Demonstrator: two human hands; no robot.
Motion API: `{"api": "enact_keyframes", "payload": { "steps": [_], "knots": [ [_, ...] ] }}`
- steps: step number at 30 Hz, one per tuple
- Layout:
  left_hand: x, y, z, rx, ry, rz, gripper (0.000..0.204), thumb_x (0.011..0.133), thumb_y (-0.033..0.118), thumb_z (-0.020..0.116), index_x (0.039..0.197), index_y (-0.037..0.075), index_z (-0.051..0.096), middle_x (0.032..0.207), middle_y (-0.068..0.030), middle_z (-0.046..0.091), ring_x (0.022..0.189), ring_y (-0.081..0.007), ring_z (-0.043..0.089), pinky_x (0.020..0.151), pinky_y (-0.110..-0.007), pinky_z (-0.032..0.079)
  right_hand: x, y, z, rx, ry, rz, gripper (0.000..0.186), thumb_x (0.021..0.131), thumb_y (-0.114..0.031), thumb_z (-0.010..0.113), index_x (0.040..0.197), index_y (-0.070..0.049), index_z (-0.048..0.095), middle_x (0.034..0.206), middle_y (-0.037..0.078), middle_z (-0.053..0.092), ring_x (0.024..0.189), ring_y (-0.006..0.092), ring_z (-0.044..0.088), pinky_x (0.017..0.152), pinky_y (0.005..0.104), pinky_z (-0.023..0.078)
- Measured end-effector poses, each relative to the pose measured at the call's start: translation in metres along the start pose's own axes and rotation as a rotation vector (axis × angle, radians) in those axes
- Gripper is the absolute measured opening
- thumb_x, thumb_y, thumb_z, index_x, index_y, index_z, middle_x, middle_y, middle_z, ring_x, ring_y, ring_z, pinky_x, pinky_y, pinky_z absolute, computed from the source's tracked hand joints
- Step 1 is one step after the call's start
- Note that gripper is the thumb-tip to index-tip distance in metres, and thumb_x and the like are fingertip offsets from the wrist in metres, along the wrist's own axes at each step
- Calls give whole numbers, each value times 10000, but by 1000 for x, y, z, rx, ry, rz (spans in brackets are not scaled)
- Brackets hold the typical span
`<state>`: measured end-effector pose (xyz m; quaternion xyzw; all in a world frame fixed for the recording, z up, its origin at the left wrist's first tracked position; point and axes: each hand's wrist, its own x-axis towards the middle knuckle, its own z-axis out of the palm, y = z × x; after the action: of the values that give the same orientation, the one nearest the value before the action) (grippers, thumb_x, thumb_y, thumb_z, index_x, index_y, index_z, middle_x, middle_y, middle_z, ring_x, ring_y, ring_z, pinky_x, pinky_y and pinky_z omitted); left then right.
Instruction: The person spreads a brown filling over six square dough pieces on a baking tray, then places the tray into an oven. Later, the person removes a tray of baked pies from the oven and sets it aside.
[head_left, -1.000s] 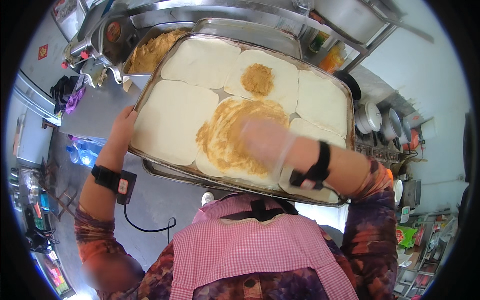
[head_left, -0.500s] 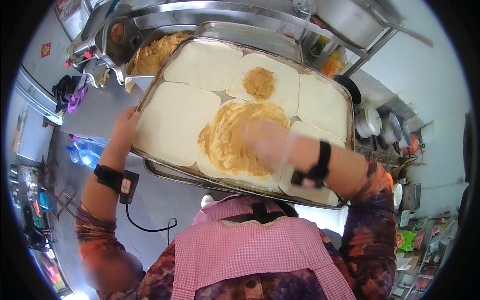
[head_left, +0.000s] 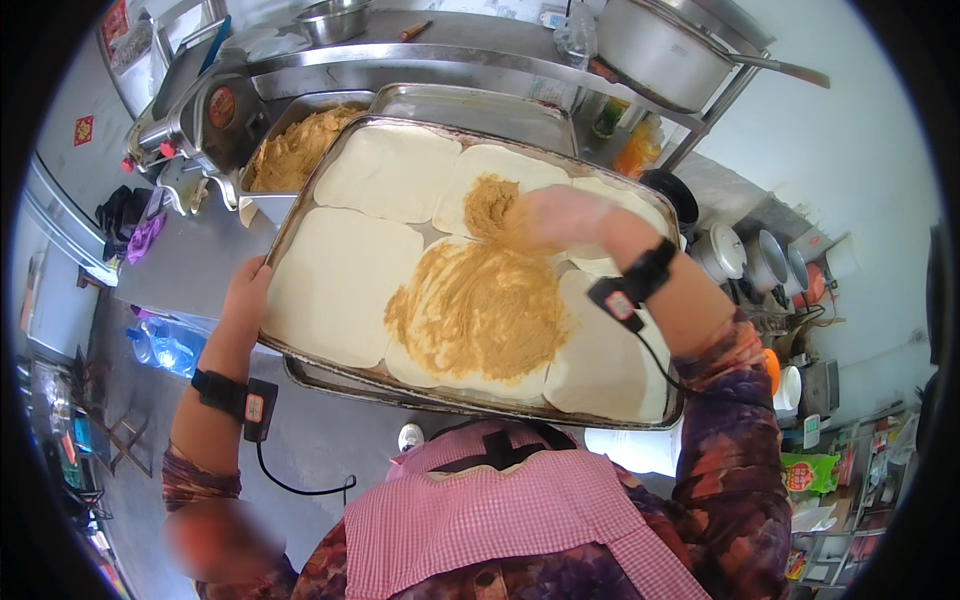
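A large baking tray point(head_left: 560, 159) holds several flat, pale dough sheets point(head_left: 345, 280) laid side by side. My left hand point(head_left: 247, 290) grips the tray's left rim, thumb on top. Brown paste point(head_left: 480, 310) is smeared in swirls over the near middle sheet. On the sheet behind it sits a mound of the same paste point(head_left: 490, 203). My right hand point(head_left: 568, 220) is at the right side of that mound, its fingers smeared by motion.
A metal tub of brown paste point(head_left: 305, 145) and an empty metal tray point(head_left: 470, 108) stand behind. Another tray edge point(head_left: 330, 376) shows beneath the near rim. A steel machine point(head_left: 215, 110) is at the back left, a big pot point(head_left: 660, 55) at the back right, lidded pots point(head_left: 725, 250) at right.
My right hand has moved from the smeared near sheet up to the paste mound behind it. The mound looks partly covered by the hand. My left hand keeps its hold on the rim.
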<state>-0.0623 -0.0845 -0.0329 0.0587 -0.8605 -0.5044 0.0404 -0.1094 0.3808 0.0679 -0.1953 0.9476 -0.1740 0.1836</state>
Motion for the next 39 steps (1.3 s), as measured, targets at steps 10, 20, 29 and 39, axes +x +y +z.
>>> {"api": "enact_keyframes", "payload": {
  "steps": [10, 20, 29, 39],
  "knots": [
    [0, -3, 0, -14, -16, 1, 374, 958, 171, 463, 1263, -21, 559, 1139, -115, 636, 1064, -206, 571, 941, -315, 427, 15, 136, -12, -705, 202, 76, 188, 757, -154, 643, 910, -88, 730, 852, 198, 684, 798, 360, 664, 721, 385, 543],
    [3, -12, 1, 27, 27, 33, 348, 956, 180, 453, 1224, -6, 576, 1081, -120, 644, 1013, -197, 579, 917, -308, 429, -26, 121, -17, -554, 255, 145, 169, 841, -110, 556, 910, -20, 682, 931, 202, 680, 891, 354, 652, 782, 419, 525],
    [3, -9, -1, 58, 12, 42, 350, 955, 172, 440, 1212, -19, 580, 1089, -129, 640, 1023, -212, 577, 921, -319, 428, -67, 167, -24, -691, 268, 202, 228, 826, -174, 587, 1010, -85, 688, 940, 151, 694, 911, 313, 664, 788, 394, 523],
    [7, -15, -6, 71, -8, 18, 372, 972, 192, 451, 1250, -30, 559, 1126, -148, 642, 1053, -226, 580, 936, -327, 431, -34, 122, -10, -634, 426, -63, 208, 827, -139, 572, 910, 12, 688, 861, 212, 673, 860, 345, 668, 746, 406, 536]
  ]
}}
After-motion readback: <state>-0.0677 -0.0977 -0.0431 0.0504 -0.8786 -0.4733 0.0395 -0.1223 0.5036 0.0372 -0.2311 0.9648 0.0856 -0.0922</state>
